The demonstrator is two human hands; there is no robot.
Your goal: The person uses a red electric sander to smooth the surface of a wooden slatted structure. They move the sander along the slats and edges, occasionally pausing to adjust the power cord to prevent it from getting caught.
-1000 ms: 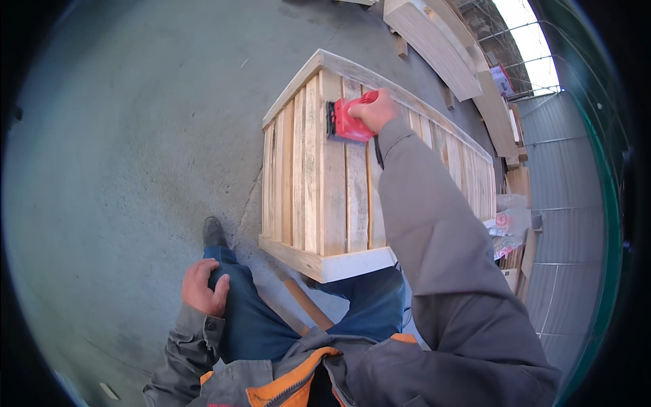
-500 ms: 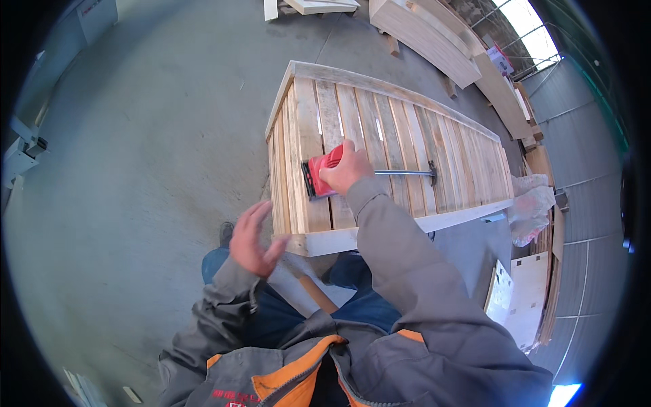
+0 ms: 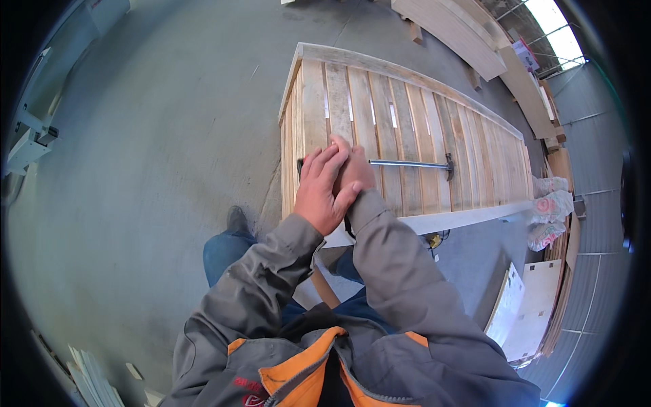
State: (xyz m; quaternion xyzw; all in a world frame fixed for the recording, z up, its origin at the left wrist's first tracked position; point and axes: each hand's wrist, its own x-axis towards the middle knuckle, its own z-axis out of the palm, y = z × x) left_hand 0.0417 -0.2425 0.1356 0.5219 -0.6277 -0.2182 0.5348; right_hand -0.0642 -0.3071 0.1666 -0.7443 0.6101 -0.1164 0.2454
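A slatted wooden panel with a raised border stands before me, its left end nearest my hands. My right hand is closed over a red palm sander on the slats near that end. My left hand lies over the sander and against my right hand, its fingers bent. Together the hands hide nearly all of the tool; only a bit of its dark and red edge shows. Just right of my right hand, a hammer with a metal shaft lies across the slats, its head pointing away to the right.
Long boards rest on blocks at the far right. Plastic-wrapped bundles sit past the panel's right end. Pale sheets lean at the lower right, and a yellow object with a cord lies under the panel's near edge.
My left hand has come from the panel's near-left corner onto the sander, beside my right hand. The view has shifted, so the panel appears higher and further right.
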